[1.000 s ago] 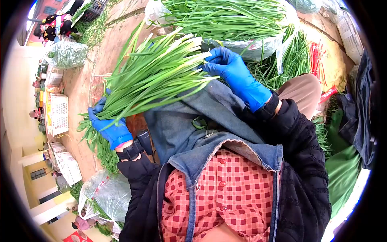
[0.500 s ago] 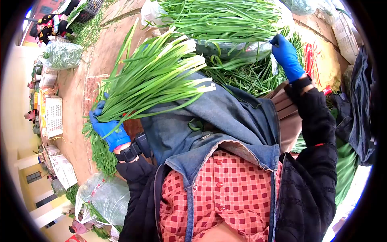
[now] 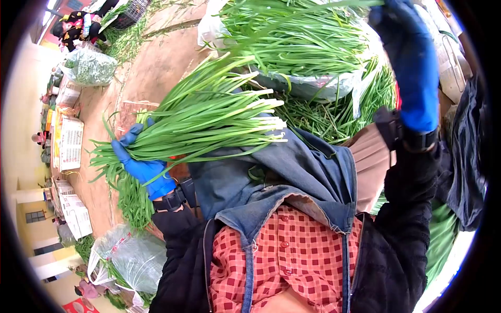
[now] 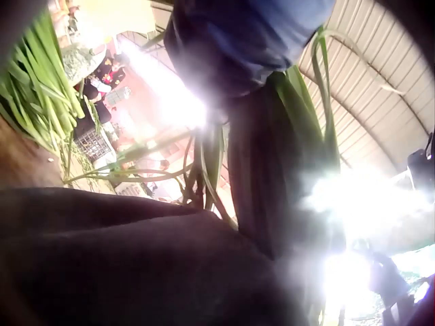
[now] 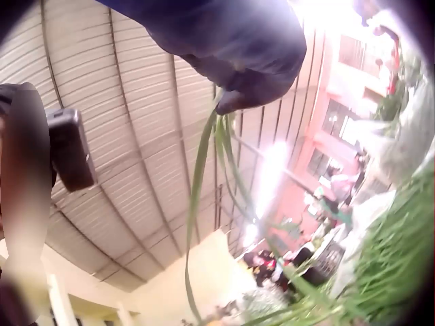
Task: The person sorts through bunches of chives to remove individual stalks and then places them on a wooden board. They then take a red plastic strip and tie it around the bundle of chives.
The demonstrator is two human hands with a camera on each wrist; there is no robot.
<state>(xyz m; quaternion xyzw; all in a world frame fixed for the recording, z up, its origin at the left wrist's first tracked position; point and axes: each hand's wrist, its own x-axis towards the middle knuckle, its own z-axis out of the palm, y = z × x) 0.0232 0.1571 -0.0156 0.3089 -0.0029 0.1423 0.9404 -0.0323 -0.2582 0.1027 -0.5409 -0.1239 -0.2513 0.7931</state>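
In the head view my gloved left hand [image 3: 143, 161] grips a bunch of garlic chives [image 3: 209, 122] by the leafy end. The pale cut ends fan out to the right above my lap. High at the upper right is my gloved right hand [image 3: 409, 62], its fingertips partly cut off by the frame. The right wrist view shows it pinching a few loose chive leaves [image 5: 198, 173], which hang from thumb and fingers. Beyond my knees a large heap of chives [image 3: 297, 41] lies on a clear plastic bag [image 3: 318, 88].
Loose chives [image 3: 313, 120] lie below the heap. On the left are a stuffed plastic bag [image 3: 141, 261], white crates [image 3: 70, 143] and another full bag [image 3: 88, 68]. A person [image 3: 78, 28] is beside a dark crate [image 3: 128, 18] at the upper left. Brown boards [image 3: 156, 78] stretch between them.
My right hand has left the bunch's pale ends, gone right past the heap's edge, and risen with leaves trailing from it. My left hand keeps its hold; the bunch now lies flatter.
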